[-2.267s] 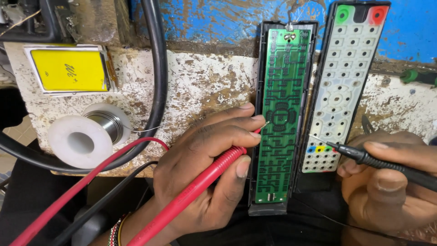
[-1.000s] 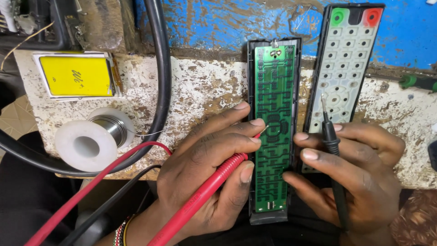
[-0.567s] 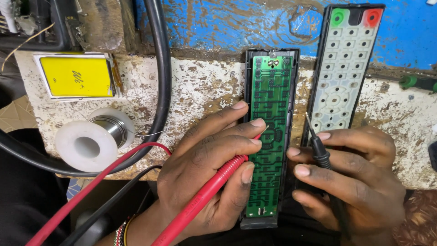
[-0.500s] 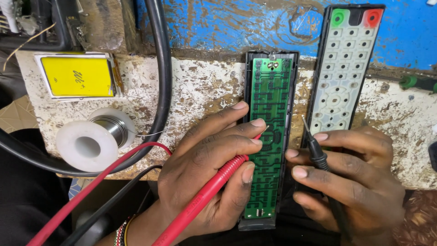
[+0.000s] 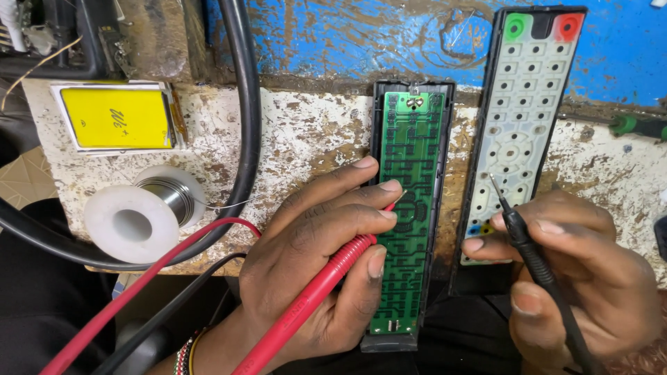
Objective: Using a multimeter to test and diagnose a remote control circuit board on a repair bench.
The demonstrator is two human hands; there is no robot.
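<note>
Bench [image 5: 306,139]: a worn, chipped white surface is running across the view, with flaking blue paint behind it at 12 o'clock.

Green circuit board [image 5: 408,208]: it is lying flat in its long black shell near the centre, lengthwise from 12 to 6 o'clock, its lower end overhanging the bench edge. Judged light, stiff and fragile, with fine copper tracks; best taken by the long edges of the shell, not by the board face.

Left hand [image 5: 319,271]: it is closing around a red probe [image 5: 326,292], fingertips resting on the board's left edge, the probe tip touching the board near its middle. A red lead [image 5: 139,285] is trailing off toward 7 o'clock beside a black one.

Right hand [image 5: 583,285]: at 4 o'clock, it is pinching a black probe [image 5: 528,243]; the needle tip is hovering over the grey rubber keypad [image 5: 521,125], which is lying just beside the board at 2 o'clock. Whether the tip is touching cannot be told.

Also present: a solder spool [image 5: 142,215] at 9 o'clock, a yellow flat battery pack [image 5: 114,117] at 10 o'clock, a thick black cable [image 5: 243,104] curving between them and the board, and a green-handled screwdriver [image 5: 636,125] at 3 o'clock.
</note>
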